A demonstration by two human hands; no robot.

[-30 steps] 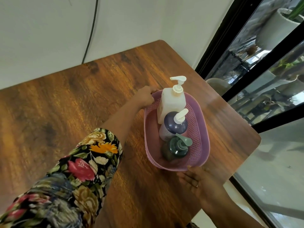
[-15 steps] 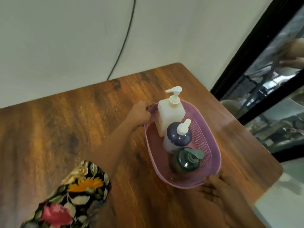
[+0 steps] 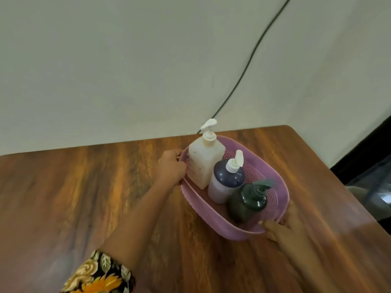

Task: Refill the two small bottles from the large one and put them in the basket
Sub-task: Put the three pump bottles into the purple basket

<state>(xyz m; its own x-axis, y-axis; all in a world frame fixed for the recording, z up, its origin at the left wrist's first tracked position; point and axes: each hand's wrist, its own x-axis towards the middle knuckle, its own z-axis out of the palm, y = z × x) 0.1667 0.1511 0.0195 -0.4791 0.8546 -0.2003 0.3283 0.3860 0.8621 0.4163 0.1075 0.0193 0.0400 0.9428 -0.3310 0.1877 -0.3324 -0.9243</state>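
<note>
All three bottles stand upright in the pink basket (image 3: 211, 218), at the right centre of the frame on the wooden bench (image 3: 84, 197). The white large bottle (image 3: 204, 163) is at the far end. The blue bottle (image 3: 226, 185) touches it in the middle, and the green bottle (image 3: 245, 206) is nearest us. All three have their pump heads on.

Our left hand (image 3: 171, 168) grips the basket's far left end, with fingers curled over the rim. Our right hand (image 3: 283, 231) holds the near right end. Its thumb seems to lie on the rim, with the fingers along the side or beneath, but the blur there keeps us from being sure of more. We cannot tell whether the basket rests on the bench or is just off it.

We judge the task to be at its close. Both small bottles are in the basket and capped, so the packing step looks done. The green bottle is too dark to show its level, and the blue one gives no clear line, so we cannot confirm that they were refilled. If they were, all that is left is to set the basket where it belongs and let go.

A floral sleeve (image 3: 99, 273) shows at lower left. A dark cable (image 3: 249, 60) runs down the wall behind the bench.
</note>
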